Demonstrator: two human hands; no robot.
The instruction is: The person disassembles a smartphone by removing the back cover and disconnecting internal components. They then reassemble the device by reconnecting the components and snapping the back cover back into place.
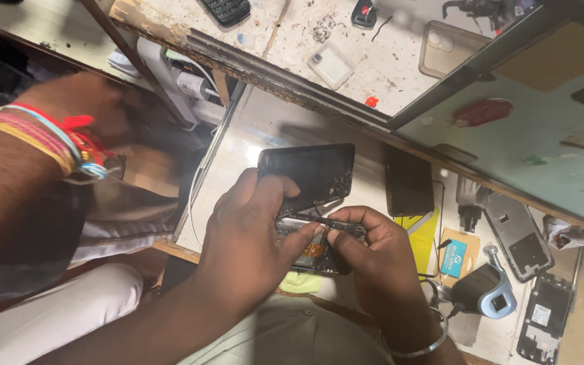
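My left hand (248,240) grips a black phone screen panel (309,170), lifted and tilted up off the opened phone body (320,255). Its thumb lies on the panel's lower edge. My right hand (373,260), with a metal bangle on the wrist, pinches a thin dark tool (309,218) whose tip lies over the exposed circuit board. An orange flex strip shows inside the phone body. My fingers hide most of the board. Both hands work over a pale worktop (251,135).
Another person's forearm with coloured thread bracelets (42,135) reaches in at the left. A black phone (408,181) lies flat beside my hands, with a yellow card (426,233), a grey-blue tool (489,292) and bare phone frames (525,240) further right. Clear cases (331,65) lie on the stained upper shelf.
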